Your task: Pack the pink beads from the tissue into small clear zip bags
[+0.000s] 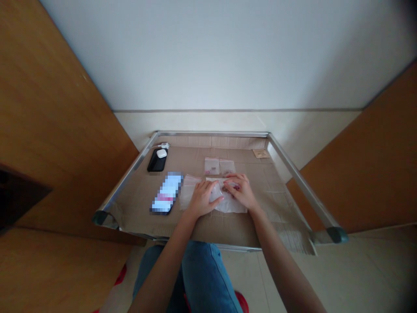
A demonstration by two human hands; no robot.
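Both my hands rest on a clear plastic bag (232, 205) lying on the cardboard-covered table (208, 226). My left hand (202, 199) lies flat on the bag's left part, fingers together. My right hand (240, 189) pinches the bag's top edge, where small pink pieces show through the plastic. Two more small clear bags (211, 165), (227, 166) lie just behind my hands. Another flat bag (188, 191) lies to the left, partly under my left hand.
A lit phone (167, 193) lies left of the bags. A black case (157, 161) with a white earbud case (161, 153) on it sits at the back left. A small brown tag (261, 153) lies back right. The metal frame (302, 184) rims the table; wooden panels flank it.
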